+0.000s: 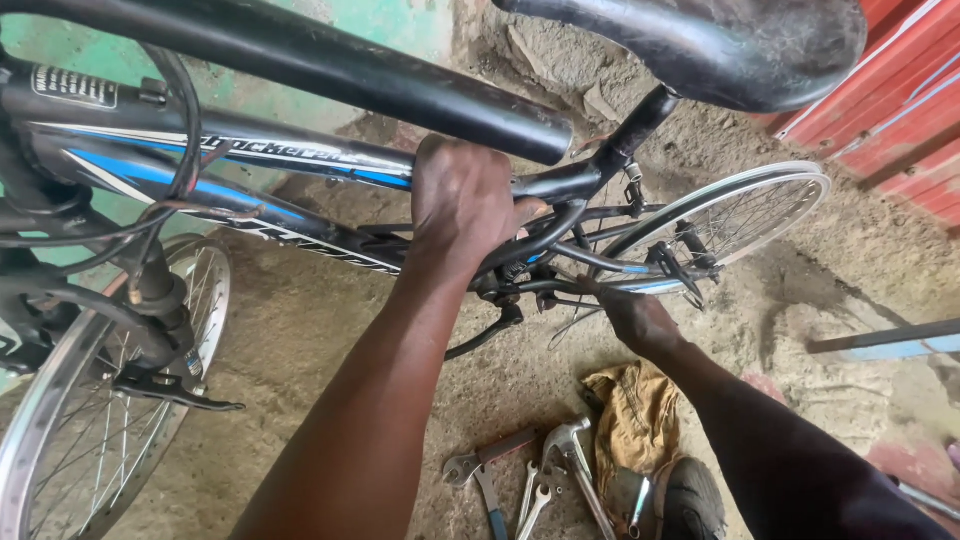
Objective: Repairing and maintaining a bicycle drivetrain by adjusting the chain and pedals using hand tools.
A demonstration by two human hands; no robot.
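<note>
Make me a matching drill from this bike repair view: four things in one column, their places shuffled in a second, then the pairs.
Things:
1. left hand
2. right hand
3. wrenches
4. saddle

Places:
A. lying on the dirt floor beside a tan rag
B. top right, above the frame
C. wrapped around the frame tube
D. low by the rear wheel, near the chain area

Pairs: 1-C, 2-D, 3-A, 4-B
</note>
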